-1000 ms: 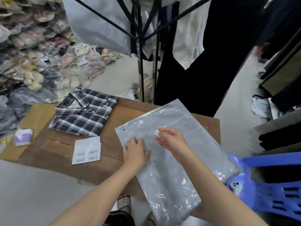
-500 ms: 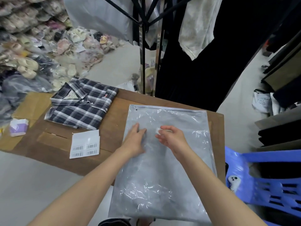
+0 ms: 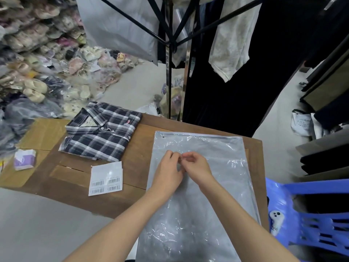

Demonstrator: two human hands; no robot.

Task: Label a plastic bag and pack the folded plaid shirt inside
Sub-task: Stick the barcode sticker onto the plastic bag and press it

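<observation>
A clear grey plastic bag (image 3: 217, 176) lies flat on the brown table (image 3: 139, 159), its zip edge at the far side and its near end hanging over the table's front edge. Above its middle, my left hand (image 3: 167, 172) and my right hand (image 3: 196, 165) meet with fingertips pinched together on a small white sticker that is mostly hidden by the fingers. The folded dark plaid shirt (image 3: 102, 133) rests on the table to the left of the bag. A white sheet of barcode labels (image 3: 106, 178) lies in front of the shirt.
A purple and white packet (image 3: 24, 159) sits on cardboard at the table's left end. A blue plastic chair (image 3: 309, 214) holding a white controller (image 3: 275, 217) stands close on the right. A black clothes rack (image 3: 170, 59) with hanging garments rises behind the table. Bagged shoes are piled at the far left.
The bag has been turned from slanting to square on the table. My left hand has lifted off the bag and come to my right hand's fingertips.
</observation>
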